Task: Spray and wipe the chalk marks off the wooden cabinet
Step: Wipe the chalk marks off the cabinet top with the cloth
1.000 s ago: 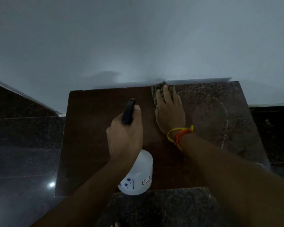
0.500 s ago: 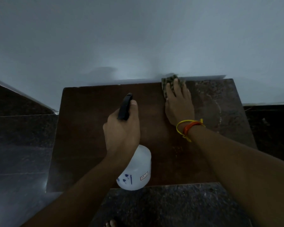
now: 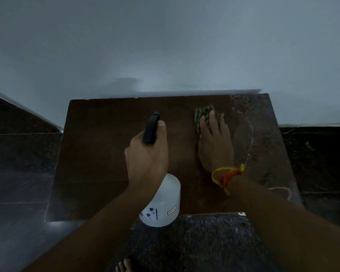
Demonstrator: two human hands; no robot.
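Observation:
The dark wooden cabinet top (image 3: 98, 154) lies below me against the wall. My left hand (image 3: 147, 154) grips the black trigger head of a translucent white spray bottle (image 3: 163, 201), held over the cabinet's middle. My right hand (image 3: 214, 144) lies flat, pressing a greenish patterned cloth (image 3: 201, 114) onto the wood, right of centre. White chalk marks (image 3: 250, 134) curve over the speckled, damp right part of the top, with another loop (image 3: 283, 191) near the front right corner. The left half looks bare and dark.
A pale wall (image 3: 165, 46) rises directly behind the cabinet. Dark stone ledges (image 3: 22, 154) flank it on both sides. Speckled dark floor (image 3: 194, 244) lies in front, with my bare toes (image 3: 124, 266) at the bottom edge. A yellow and orange thread band (image 3: 226, 175) circles my right wrist.
My right hand with the cloth has slid from the back edge toward me and slightly right. The left hand and the bottle have kept their place.

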